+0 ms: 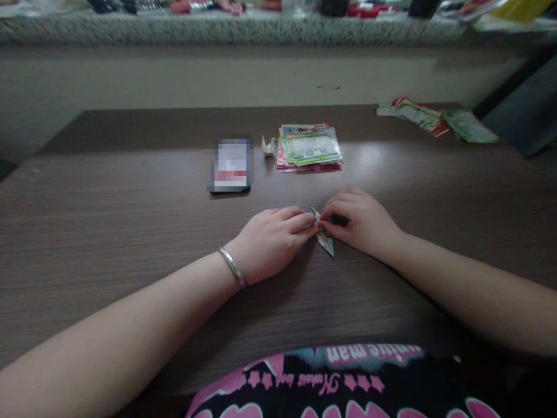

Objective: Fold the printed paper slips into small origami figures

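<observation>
A small folded piece of printed paper (324, 238), narrow and pointed, lies on the dark wooden table (130, 220) between my hands. My left hand (272, 241), with a silver bangle at the wrist, pinches its upper end with the fingers closed. My right hand (359, 220) pinches the same end from the other side, fingers curled together. The paper's tip points toward me.
A stack of colourful printed sheets (310, 147) lies farther back, with a small folded paper figure (268, 146) beside it. A dark phone (231, 165) rests to their left. More leaflets (435, 118) sit at the back right corner. A speckled ledge (217, 29) runs behind.
</observation>
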`<state>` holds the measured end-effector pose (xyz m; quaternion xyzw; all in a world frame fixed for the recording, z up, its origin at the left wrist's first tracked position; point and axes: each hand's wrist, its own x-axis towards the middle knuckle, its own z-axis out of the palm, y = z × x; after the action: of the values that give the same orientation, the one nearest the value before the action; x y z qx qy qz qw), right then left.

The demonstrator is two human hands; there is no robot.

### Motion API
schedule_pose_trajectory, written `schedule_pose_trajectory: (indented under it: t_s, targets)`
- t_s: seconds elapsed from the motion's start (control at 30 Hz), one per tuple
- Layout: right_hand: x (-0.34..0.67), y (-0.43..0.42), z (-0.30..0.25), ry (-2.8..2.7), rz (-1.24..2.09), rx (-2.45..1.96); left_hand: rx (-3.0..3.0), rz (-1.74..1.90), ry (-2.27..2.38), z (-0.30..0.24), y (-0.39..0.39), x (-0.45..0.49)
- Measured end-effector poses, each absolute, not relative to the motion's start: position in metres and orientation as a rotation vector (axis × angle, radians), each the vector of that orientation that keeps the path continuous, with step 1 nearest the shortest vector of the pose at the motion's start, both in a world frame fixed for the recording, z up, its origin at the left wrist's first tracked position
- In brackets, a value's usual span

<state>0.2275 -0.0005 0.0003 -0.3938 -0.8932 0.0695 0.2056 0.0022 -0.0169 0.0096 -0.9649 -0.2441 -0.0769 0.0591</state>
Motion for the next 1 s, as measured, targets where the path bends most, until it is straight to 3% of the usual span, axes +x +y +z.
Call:
schedule_pose_trajectory:
  t_s: [0.47,0.83,1.0]
  targets:
    - [0.240,-0.008,0.012,-2.781,0.071,-0.824,-3.010,-0.281,-0.741,0.009,-0.015,-0.004]
    - [0.245,-0.001,0.019,-2.799,0.248,-0.843,-3.065,-0.252,-0.824,0.013,-0.016,0.001]
    - [0.251,0.004,0.016,-2.784,0.357,-0.747,-3.100,-0.449,-0.835,0.006,-0.010,-0.002]
